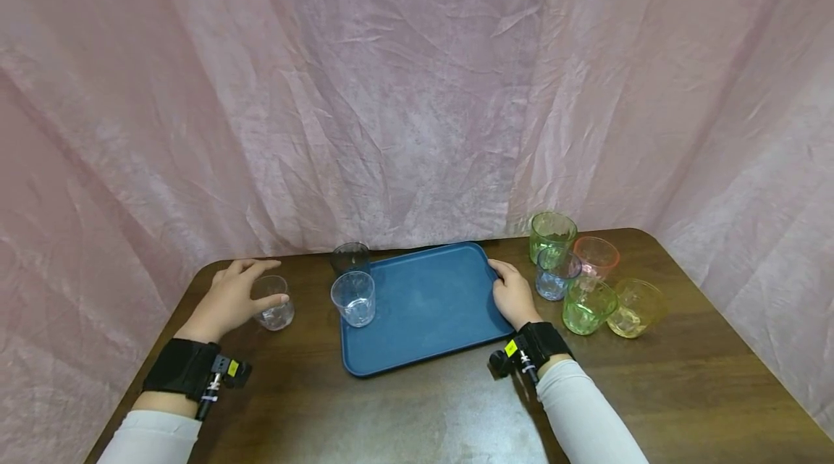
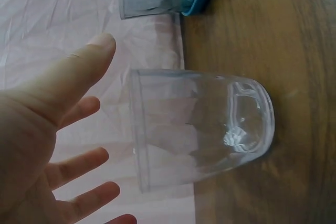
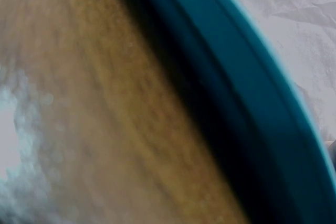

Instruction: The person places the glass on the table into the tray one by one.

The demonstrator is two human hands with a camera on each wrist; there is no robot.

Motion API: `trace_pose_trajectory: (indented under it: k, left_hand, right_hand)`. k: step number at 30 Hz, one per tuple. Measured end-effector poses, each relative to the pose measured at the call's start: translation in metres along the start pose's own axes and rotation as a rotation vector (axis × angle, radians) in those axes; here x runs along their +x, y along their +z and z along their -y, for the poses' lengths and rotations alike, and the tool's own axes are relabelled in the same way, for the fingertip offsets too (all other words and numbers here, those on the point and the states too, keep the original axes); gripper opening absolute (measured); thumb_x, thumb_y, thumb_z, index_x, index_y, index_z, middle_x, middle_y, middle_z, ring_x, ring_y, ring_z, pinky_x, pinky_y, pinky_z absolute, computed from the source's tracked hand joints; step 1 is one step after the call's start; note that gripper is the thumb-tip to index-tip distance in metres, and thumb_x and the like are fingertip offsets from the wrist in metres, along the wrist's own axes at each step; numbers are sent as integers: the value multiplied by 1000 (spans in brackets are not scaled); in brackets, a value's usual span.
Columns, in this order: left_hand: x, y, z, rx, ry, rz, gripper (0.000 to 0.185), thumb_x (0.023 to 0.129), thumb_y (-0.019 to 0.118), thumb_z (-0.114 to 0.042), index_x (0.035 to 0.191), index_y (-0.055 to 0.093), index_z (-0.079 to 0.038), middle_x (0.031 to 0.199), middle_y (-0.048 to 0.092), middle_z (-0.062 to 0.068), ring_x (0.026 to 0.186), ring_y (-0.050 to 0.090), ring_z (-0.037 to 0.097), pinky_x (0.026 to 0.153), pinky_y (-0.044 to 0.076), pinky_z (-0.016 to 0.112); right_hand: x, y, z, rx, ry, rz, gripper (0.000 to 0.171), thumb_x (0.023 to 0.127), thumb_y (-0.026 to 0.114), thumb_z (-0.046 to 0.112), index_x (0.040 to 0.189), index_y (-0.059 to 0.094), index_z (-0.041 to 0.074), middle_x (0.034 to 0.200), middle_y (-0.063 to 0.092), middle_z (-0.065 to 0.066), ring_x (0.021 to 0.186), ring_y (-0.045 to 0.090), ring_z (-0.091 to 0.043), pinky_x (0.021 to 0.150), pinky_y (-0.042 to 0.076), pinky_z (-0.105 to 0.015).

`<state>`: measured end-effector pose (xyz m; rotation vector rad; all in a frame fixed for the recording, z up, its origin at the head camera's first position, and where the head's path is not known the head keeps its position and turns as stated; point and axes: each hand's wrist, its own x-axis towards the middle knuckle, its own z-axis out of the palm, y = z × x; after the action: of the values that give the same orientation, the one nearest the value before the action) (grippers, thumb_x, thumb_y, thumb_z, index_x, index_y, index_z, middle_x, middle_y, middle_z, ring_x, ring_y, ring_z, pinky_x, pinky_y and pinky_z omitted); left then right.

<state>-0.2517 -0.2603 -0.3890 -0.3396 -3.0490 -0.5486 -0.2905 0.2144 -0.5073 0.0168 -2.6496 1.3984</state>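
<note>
Most of the flat blue plastic tray [image 1: 430,305] is bare, so there's open room there. Only the clear ribbed plastic cup [image 1: 354,298] stands on its left edge. The cluster of tinted plastic cups [image 1: 586,279] crowds the table just right of it.

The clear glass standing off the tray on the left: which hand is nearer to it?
Left. The left hand is open around the clear glass, fingers spread, not gripping. The right hand rests on the blue tray's far edge.
</note>
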Motion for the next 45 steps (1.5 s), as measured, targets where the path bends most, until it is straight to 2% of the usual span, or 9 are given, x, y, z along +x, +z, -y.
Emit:
trace_pose_trajectory:
  k: [6, 13, 17, 20, 28, 35, 39, 45]
  left_hand:
    - [-2, 7, 8, -13, -4, 26, 74, 91, 74, -44, 147, 48, -3, 144, 37, 41, 129, 30, 69, 95, 33, 83]
    - [0, 12, 12, -30, 13, 31, 71, 93, 74, -36, 147, 46, 0, 142, 39, 41, 127, 41, 62, 95, 43, 75]
    - [1, 12, 11, -40, 20, 33, 69, 94, 73, -34, 146, 47, 2, 140, 43, 40, 126, 44, 59, 96, 44, 73]
    - [1, 12, 10, -37, 23, 37, 68, 94, 73, -33, 145, 48, 3, 138, 45, 40, 125, 46, 59, 96, 45, 72]
    - [4, 10, 7, -23, 1, 102, 70, 94, 72, -32, 147, 45, 4, 135, 42, 44, 120, 49, 61, 90, 49, 70]
    - [5, 7, 3, -22, -19, 155, 68, 94, 73, -31, 146, 46, 4, 131, 43, 42, 118, 51, 59, 88, 51, 69]
    - [4, 7, 2, -4, 5, 139, 65, 93, 75, -28, 143, 50, 4, 129, 46, 41, 116, 52, 57, 87, 52, 67]
    - [2, 8, -4, 32, 29, 76, 59, 88, 78, -24, 136, 58, 3, 124, 53, 38, 112, 56, 53, 83, 54, 63]
  right_hand:
    - [0, 1, -1, 2, 10, 7, 49, 98, 39, -3, 146, 49, -4, 151, 46, -24, 140, 43, -40, 116, 37, -53]
    - [-2, 1, 1, 19, -7, -18, 49, 97, 39, -3, 145, 51, -5, 148, 48, -26, 137, 45, -42, 114, 39, -55]
    - [-2, 2, 1, 0, -39, -46, 49, 95, 39, -5, 142, 52, -7, 145, 50, -27, 133, 48, -44, 110, 42, -56]
    - [-2, 1, 0, 0, -31, -40, 49, 96, 39, -5, 143, 52, -6, 146, 49, -27, 134, 47, -43, 111, 41, -55]
    - [1, 0, -2, 6, 15, -1, 49, 99, 39, -3, 146, 50, -3, 150, 47, -23, 139, 44, -39, 115, 38, -52]
    - [0, 0, -1, 14, 5, -3, 49, 97, 40, -3, 145, 50, -4, 149, 47, -24, 138, 45, -40, 115, 38, -53]
    - [0, 1, -1, 12, 0, -10, 49, 98, 40, -4, 145, 51, -4, 149, 47, -25, 138, 45, -40, 115, 38, -53]
    - [-1, 0, -2, 12, -7, -12, 48, 98, 39, -4, 145, 50, -5, 149, 47, -25, 138, 45, -40, 115, 38, -53]
